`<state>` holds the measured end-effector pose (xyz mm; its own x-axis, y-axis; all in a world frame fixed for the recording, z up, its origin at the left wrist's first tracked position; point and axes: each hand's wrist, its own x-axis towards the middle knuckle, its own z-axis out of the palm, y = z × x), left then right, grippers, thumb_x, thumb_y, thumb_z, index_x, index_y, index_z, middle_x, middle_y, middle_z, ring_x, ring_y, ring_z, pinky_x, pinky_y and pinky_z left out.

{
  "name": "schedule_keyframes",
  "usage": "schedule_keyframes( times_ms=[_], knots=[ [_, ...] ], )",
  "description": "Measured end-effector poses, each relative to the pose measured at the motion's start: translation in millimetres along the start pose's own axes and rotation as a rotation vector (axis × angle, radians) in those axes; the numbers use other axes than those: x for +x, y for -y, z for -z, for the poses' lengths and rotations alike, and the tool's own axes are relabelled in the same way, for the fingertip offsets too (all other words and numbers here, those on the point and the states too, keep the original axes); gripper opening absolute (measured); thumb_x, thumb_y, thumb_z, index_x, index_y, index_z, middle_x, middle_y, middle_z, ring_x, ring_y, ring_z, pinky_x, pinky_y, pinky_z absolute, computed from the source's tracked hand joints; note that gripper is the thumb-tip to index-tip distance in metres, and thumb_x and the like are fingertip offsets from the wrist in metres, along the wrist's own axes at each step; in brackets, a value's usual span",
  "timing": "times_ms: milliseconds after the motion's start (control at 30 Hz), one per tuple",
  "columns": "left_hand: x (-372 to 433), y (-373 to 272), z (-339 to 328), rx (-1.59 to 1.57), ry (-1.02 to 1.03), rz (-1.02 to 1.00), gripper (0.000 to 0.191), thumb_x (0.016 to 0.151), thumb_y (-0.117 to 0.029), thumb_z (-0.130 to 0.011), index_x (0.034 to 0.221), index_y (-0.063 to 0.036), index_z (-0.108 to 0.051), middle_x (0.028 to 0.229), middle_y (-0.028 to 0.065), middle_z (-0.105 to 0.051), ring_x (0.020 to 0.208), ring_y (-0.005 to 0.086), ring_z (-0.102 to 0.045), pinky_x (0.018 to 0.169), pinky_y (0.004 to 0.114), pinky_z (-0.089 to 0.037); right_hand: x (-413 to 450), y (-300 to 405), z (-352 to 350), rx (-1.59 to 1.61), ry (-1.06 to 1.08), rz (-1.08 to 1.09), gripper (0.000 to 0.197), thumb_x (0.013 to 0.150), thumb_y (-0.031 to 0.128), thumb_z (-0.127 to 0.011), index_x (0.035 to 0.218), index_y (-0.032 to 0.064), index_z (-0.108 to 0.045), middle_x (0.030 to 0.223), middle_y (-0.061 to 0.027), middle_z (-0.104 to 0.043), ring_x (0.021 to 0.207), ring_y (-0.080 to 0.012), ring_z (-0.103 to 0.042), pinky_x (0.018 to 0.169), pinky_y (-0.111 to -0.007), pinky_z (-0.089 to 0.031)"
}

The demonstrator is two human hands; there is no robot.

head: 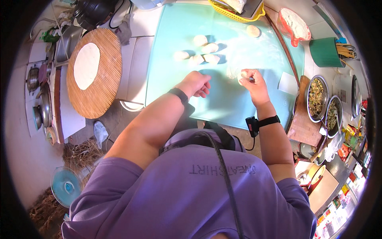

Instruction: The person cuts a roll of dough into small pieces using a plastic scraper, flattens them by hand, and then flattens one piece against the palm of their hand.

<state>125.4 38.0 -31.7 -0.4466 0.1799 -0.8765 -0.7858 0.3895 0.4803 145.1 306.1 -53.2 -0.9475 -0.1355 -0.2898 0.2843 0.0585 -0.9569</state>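
A pale dough ball point(240, 78) is pinched between the thumb and fingers of my right hand point(253, 83), over the floured part of a light green mat point(167, 33). My left hand point(198, 84) hovers at the mat's near middle with its fingers loosely curled; I see nothing in it. Just beyond my left hand lie several dough pieces point(210, 48) in a loose group. Apart from them, another dough ball point(253, 31) rests near the far right of the mat. To the left, a rolled-out dough sheet point(86, 66) lies on a round ridged board point(110, 59).
A long wooden rolling pin point(283, 47) lies along the mat's right side, near a red bowl of flour point(295, 25). Two metal bowls of chopped filling point(316, 95) stand at the right by a wooden board point(304, 122). A yellow basket point(238, 17) sits at the far edge.
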Motion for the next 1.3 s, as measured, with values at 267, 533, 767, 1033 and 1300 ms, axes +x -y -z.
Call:
schedule_keyframes(
  times_ms=[267, 533, 767, 1033, 1300],
  knots=[
    [-1.0, 0.7, 1.7, 0.01, -0.037, 0.005, 0.038, 0.094, -0.038, -0.054, 0.086, -0.0026, -0.063, 0.074, 0.009, -0.067, 0.055, 0.0176, -0.062, 0.051, 0.03, -0.044, -4.7, -7.3, -7.3, -0.736, -0.119, 0.204, 0.058, 0.078, 0.018, -0.076, 0.132, 0.012, -0.055, 0.13, -0.0123, -0.059, 0.123, -0.0328, -0.051, 0.105, -0.043, -0.041],
    [-0.7, 2.0, -1.4, 0.021, -0.024, 0.011, 0.038, 0.094, -0.038, -0.054, 0.086, -0.0028, -0.063, 0.074, 0.0088, -0.066, 0.055, 0.0181, -0.062, 0.051, 0.03, -0.044, -8.0, -3.7, -19.6, -1.152, -0.061, 0.386, 0.072, 0.084, 0.029, -0.072, 0.146, 0.0091, -0.04, 0.151, -0.0111, -0.041, 0.138, -0.0305, -0.039, 0.116, -0.045, -0.03],
    [-0.9, -0.8, -1.4, 0.022, -0.01, 0.025, 0.033, 0.094, -0.035, -0.051, 0.084, -0.0052, -0.063, 0.073, 0.0068, -0.068, 0.055, 0.0163, -0.063, 0.054, 0.03, -0.046, -1.4, 4.3, -39.7, -1.324, 0.043, 0.293, 0.082, 0.081, 0.037, -0.074, 0.148, 0.0071, -0.037, 0.157, -0.0103, -0.032, 0.144, -0.0308, -0.03, 0.119, -0.047, -0.023],
    [-0.6, 1.8, 1.6, 0.001, 0.0, -0.017, 0.037, 0.094, -0.037, -0.053, 0.085, -0.0027, -0.062, 0.073, 0.0091, -0.066, 0.055, 0.0181, -0.061, 0.051, 0.029, -0.044, 0.3, 5.7, -16.0, -1.159, -0.08, 0.274, 0.053, 0.08, 0.025, -0.075, 0.128, 0.0115, -0.057, 0.131, -0.0136, -0.049, 0.121, -0.0349, -0.048, 0.102, -0.045, -0.042],
    [-3.2, 2.5, 3.3, 0.002, -0.006, -0.003, 0.037, 0.093, -0.037, -0.053, 0.086, -0.0026, -0.063, 0.073, 0.0088, -0.066, 0.055, 0.0175, -0.062, 0.051, 0.029, -0.045, 11.9, 19.6, -20.7, -0.246, -0.131, -0.318, 0.033, 0.093, 0.028, -0.061, 0.117, 0.0059, -0.065, 0.102, -0.0181, -0.066, 0.095, -0.0297, -0.064, 0.088, -0.037, -0.052]
  ],
)
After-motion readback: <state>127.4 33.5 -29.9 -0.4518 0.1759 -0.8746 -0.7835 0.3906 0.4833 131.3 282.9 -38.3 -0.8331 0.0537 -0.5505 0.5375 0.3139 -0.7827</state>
